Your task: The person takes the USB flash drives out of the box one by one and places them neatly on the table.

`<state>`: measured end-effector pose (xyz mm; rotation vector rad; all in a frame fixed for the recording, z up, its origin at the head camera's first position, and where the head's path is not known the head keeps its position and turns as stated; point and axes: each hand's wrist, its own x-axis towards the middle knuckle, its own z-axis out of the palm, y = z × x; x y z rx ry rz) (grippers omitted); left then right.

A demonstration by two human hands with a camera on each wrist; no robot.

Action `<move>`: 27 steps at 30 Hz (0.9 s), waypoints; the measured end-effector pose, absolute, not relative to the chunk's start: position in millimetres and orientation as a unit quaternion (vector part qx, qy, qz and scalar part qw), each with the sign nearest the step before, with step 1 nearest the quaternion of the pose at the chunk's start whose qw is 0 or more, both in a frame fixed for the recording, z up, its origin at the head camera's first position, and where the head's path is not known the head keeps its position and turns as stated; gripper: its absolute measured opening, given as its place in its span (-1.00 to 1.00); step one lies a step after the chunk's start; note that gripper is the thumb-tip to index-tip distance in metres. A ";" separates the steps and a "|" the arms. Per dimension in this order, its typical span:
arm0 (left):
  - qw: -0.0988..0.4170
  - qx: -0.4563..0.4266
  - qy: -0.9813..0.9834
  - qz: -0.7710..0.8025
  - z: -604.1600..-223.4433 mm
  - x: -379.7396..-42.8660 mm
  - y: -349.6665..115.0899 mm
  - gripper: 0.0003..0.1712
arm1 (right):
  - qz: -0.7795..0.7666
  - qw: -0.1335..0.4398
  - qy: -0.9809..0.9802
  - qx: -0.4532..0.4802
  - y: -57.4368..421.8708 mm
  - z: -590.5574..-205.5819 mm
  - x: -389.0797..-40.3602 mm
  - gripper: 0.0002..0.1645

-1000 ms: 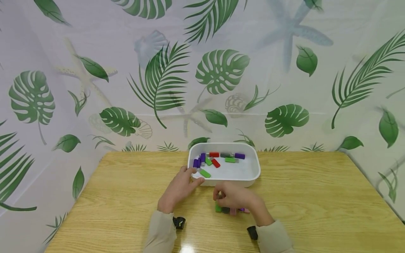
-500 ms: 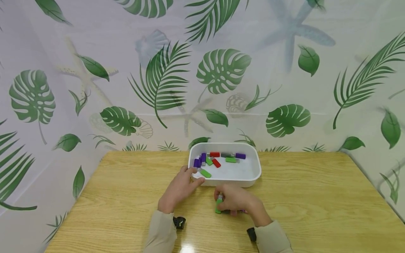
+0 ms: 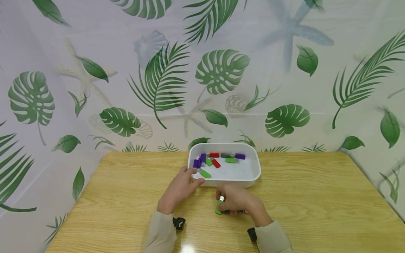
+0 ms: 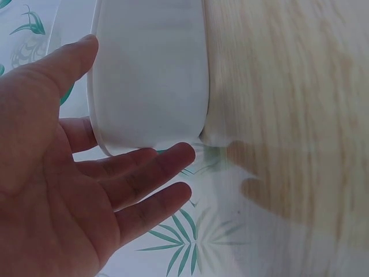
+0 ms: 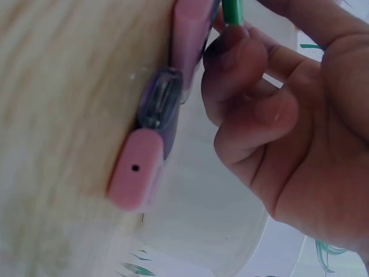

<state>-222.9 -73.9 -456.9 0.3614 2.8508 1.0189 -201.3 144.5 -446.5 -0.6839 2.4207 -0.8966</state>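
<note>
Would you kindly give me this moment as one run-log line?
left hand: touching tray | right hand: pinching green drive | tray: holds drives | pink drives: on table

Bin (image 3: 234,180): on the table (image 3: 316,196), at the table's far edge.
Backdrop (image 3: 202,66): behind the bin.
Sticks inside (image 3: 216,163): most in the bin's left half; the others near its back wall, middle to right.
Left hand (image 3: 178,189): at the bin's front left corner, touching it.
Right hand (image 3: 237,198): before the bin, pinching the held stick (image 3: 219,206).
Loose sticks (image 3: 233,212): before the bin, on the table, partly under the right hand.
</note>
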 end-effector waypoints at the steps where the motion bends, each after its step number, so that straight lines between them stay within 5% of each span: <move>1: 0.047 0.117 0.934 0.334 -456.8 -222.7 -73.7 -0.34 | -0.324 0.232 0.883 -0.249 144.4 -446.6 -201.4 -0.73; 27: 0.047 0.119 0.932 0.340 -459.1 -222.0 -73.9 -0.33 | -0.312 0.235 0.889 -0.239 148.6 -443.7 -203.5 -0.62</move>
